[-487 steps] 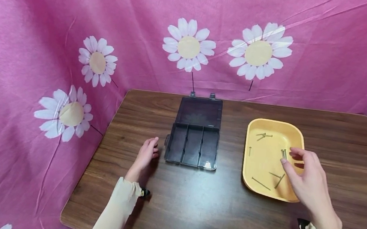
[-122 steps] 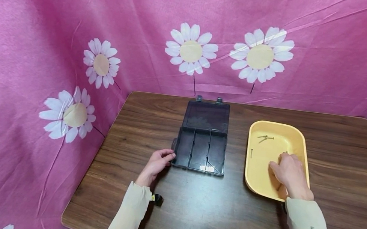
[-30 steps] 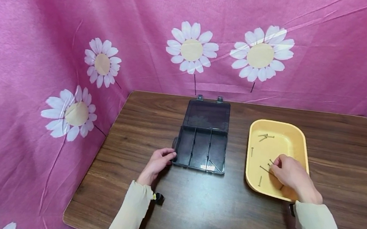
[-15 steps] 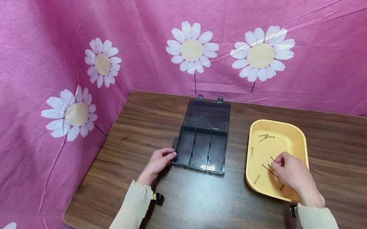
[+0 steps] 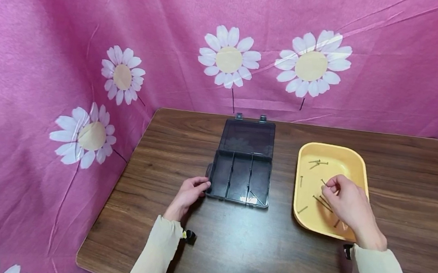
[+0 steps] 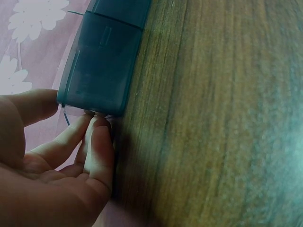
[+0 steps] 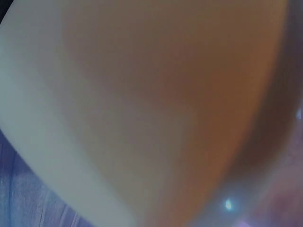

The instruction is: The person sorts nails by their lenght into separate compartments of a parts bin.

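Note:
In the head view my right hand (image 5: 347,205) is over the yellow tray (image 5: 362,164), thumb and forefinger pinching a thin screw (image 5: 323,182) whose head end sticks out to the left. Below the fingers lie more screws (image 5: 322,202). My left hand (image 5: 188,194) holds the left front corner of a dark see-through compartment box (image 5: 220,172), its lid folded back. Seen from the left wrist, fingertips and thumb press on the box's end wall (image 6: 97,71). One long screw (image 5: 256,198) lies slanted in the box's right compartment. The right wrist view is a blur, mostly of the tray wall (image 7: 142,118).
Several screws (image 5: 315,162) lie at the tray's back left, one (image 5: 301,181) by its left wall and another (image 5: 302,210) near the front left corner. The wooden table (image 5: 255,248) meets a pink flowered cloth (image 5: 165,36) at the back and left.
Over the last second my right hand has risen slightly from the loose screws with one pinched. A screw at the tray's front left has shifted left. The left hand stays put.

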`<state>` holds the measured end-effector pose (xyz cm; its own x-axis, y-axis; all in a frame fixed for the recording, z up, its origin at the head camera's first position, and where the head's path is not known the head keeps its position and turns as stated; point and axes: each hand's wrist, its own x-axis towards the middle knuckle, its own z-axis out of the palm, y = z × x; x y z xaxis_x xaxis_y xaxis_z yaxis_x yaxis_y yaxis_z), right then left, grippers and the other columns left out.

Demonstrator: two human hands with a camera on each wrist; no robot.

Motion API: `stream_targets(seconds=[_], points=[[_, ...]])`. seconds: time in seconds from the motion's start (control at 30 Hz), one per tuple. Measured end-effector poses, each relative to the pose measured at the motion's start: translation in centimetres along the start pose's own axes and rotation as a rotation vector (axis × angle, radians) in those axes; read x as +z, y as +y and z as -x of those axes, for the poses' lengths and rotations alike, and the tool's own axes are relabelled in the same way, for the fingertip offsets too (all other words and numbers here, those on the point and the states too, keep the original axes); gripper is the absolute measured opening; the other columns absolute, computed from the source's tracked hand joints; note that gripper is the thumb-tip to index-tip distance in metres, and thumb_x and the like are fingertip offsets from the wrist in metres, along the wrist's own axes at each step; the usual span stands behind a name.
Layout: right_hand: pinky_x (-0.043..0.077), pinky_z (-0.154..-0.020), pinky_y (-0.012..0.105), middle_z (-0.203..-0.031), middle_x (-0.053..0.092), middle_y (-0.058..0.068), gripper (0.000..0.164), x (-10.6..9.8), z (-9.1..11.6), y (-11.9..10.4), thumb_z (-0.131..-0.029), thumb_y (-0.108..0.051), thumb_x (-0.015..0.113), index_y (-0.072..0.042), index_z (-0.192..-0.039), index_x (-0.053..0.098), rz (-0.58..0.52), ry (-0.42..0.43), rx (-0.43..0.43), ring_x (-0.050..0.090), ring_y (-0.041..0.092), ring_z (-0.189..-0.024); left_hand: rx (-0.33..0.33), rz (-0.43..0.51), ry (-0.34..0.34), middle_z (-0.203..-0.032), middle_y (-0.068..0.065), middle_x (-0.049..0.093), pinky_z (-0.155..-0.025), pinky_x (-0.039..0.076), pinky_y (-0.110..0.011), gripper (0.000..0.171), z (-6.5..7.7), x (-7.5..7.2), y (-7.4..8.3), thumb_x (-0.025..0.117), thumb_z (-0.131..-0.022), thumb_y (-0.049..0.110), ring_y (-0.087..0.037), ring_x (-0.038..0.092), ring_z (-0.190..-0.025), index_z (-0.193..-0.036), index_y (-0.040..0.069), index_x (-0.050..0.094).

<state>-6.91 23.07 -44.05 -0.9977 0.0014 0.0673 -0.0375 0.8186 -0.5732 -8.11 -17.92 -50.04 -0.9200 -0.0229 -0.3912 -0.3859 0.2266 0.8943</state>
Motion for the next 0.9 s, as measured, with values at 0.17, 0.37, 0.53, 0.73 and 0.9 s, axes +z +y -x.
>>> stream_targets(seconds=[0.17, 0.37, 0.53, 0.73, 0.9], points=[[0.036, -0.054, 0.022, -0.074, 0.06, 0.005, 0.012, 0.2, 0.1, -0.7, -0.088, -0.023, 0.061, -0.012, -0.083, 0.06, -0.036, 0.072, -0.02, 0.048, 0.01, -0.061, 0.002, 0.0, 0.001, -0.122, -0.021, 0.061, -0.082, 0.055, -0.032, 0.037, 0.1, 0.0, 0.0, 0.061, -0.093, 0.015, -0.019, 0.061, -0.096, -0.123, -0.007, 0.06], [0.034, -0.056, 0.017, -0.074, 0.059, 0.003, 0.009, 0.4, 0.1, -1.9, -0.086, -0.019, 0.064, -0.012, -0.081, 0.061, -0.084, 0.142, -0.057, 0.044, 0.002, -0.063, -0.008, 0.002, 0.005, -0.122, -0.019, 0.062, -0.08, 0.054, -0.027, 0.035, 0.0, 0.0, 0.0, 0.061, -0.093, 0.014, -0.013, 0.06, -0.092, -0.122, -0.005, 0.062], [0.033, -0.057, 0.018, -0.075, 0.058, 0.002, 0.008, 0.6, 0.0, -2.8, -0.086, -0.02, 0.064, -0.013, -0.082, 0.062, -0.095, 0.154, -0.067, 0.043, 0.001, -0.064, -0.002, 0.002, 0.005, -0.122, -0.02, 0.062, -0.081, 0.054, -0.028, 0.035, -0.1, 0.0, -0.2, 0.061, -0.093, 0.014, -0.013, 0.06, -0.093, -0.122, -0.006, 0.061], [0.033, -0.06, 0.02, -0.075, 0.057, 0.001, 0.005, 1.1, -0.1, -4.0, -0.085, -0.016, 0.065, -0.013, -0.082, 0.062, -0.12, 0.191, -0.093, 0.043, 0.003, -0.067, -0.013, 0.007, 0.011, -0.121, -0.018, 0.062, -0.08, 0.054, -0.027, 0.034, -0.2, 0.0, -0.1, 0.062, -0.092, 0.014, -0.013, 0.06, -0.092, -0.121, -0.005, 0.062], [0.033, -0.062, 0.02, -0.075, 0.055, 0.002, 0.005, 1.7, -0.3, -5.0, -0.084, -0.013, 0.067, -0.011, -0.081, 0.063, -0.154, 0.223, -0.123, 0.043, 0.007, -0.071, -0.01, 0.003, 0.008, -0.124, -0.019, 0.061, -0.079, 0.054, -0.027, 0.035, -0.2, 0.0, -0.1, 0.061, -0.092, 0.014, -0.012, 0.059, -0.091, -0.121, -0.005, 0.062]])
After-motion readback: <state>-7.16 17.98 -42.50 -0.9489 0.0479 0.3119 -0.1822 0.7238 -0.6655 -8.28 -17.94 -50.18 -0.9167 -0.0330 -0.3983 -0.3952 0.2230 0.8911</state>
